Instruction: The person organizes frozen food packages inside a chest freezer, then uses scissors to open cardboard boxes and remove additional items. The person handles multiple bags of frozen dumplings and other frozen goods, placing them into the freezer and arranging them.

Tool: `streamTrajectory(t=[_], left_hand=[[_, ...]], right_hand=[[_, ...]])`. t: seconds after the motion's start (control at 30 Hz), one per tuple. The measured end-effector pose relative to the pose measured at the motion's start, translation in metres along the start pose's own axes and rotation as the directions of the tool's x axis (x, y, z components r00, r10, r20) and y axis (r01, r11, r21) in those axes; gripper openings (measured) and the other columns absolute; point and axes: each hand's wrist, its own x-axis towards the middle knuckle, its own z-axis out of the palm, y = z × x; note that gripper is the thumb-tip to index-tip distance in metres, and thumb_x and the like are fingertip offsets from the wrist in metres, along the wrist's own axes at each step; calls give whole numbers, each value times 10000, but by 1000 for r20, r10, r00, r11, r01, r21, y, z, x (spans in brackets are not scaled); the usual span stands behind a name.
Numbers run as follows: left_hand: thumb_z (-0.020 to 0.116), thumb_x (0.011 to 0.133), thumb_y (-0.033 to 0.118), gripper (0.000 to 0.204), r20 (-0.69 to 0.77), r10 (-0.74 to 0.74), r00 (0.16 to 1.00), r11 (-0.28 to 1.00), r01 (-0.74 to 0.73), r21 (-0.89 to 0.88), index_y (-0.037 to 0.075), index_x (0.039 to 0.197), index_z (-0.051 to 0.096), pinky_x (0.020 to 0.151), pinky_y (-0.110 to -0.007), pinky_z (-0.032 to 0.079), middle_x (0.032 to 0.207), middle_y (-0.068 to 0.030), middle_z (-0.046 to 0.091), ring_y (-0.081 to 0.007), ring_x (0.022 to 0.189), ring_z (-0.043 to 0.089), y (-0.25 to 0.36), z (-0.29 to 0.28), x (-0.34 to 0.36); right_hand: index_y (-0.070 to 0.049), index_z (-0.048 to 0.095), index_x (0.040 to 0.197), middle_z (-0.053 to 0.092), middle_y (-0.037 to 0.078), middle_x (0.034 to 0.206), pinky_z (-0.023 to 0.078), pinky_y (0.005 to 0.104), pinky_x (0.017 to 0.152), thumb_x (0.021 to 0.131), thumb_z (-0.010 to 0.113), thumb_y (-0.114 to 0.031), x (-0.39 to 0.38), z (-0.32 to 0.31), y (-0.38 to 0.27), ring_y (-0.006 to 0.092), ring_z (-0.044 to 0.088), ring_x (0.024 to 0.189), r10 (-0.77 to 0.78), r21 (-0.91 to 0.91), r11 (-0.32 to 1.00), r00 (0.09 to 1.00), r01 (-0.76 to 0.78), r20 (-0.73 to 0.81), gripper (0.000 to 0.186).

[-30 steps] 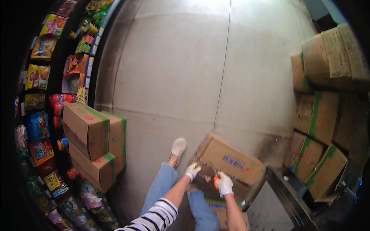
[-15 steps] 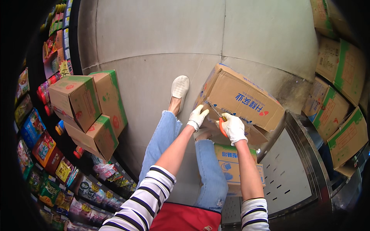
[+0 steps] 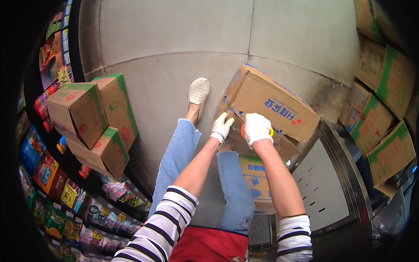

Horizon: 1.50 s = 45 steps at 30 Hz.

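Note:
A brown cardboard box point(image 3: 266, 94) with blue printing and red hearts lies tilted on the floor in front of me. My left hand point(image 3: 222, 127), in a white glove, is closed at the box's near left edge, fingers pinching the cardboard. In my gloved right hand point(image 3: 257, 129) is a pair of scissors point(image 3: 238, 115) with orange and yellow handles. Their metal blades point up and left, against the box near its edge. My right hand covers most of the handles, so how far the blades are apart is hard to see.
Below the box stands a yellow and brown carton point(image 3: 255, 181). At right are a metal-framed panel point(image 3: 325, 183) and piled green-taped boxes point(image 3: 386, 109). Green-edged boxes point(image 3: 94, 118) stack at left, beside shelves of packaged snacks point(image 3: 54, 218). My foot in a pale shoe point(image 3: 198, 91) rests near the box.
My right hand has turned and moved slightly up and left with the scissors, its back now facing up. The left hand stays at the box edge. The whole view has shifted a little.

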Motion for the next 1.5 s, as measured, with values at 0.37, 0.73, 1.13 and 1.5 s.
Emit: streamTrajectory(t=[0.37,0.73,1.13,1.5], left_hand=[[712,712,-5,401,491,278,826,853,-447,268,81,1090,608,1036,-388,402,1162,-121,609,-299,1215,514,-13,-67,-88],[577,805,190,497,541,-611,578,-22,-696,718,81,1287,521,1038,-451,347,1325,-127,528,-259,1232,493,78,23,-20],[556,874,364,304,803,-346,486,-620,-760,193,122,975,710,858,-322,400,962,-45,664,-200,1053,558,66,104,-16],[624,841,352,363,555,70,829,-268,-520,811,50,1044,622,728,-436,529,918,-157,673,-337,845,656,147,-2,-24]], right_hand=[[-85,642,975,631,212,790,486,421,665,811,643,-256,-137,74,141,373,616,717,331,475,819,941,-320,63,238],[-78,616,1093,638,118,819,506,376,640,838,570,-34,-135,238,79,268,632,718,682,801,526,705,-286,-197,263],[-70,524,1186,634,115,911,525,261,607,904,551,-11,-117,223,128,174,635,696,758,822,-493,605,285,245,289],[-86,515,1202,625,105,1015,499,263,678,825,655,-7,-108,221,97,163,644,824,725,575,-651,629,495,279,411]])
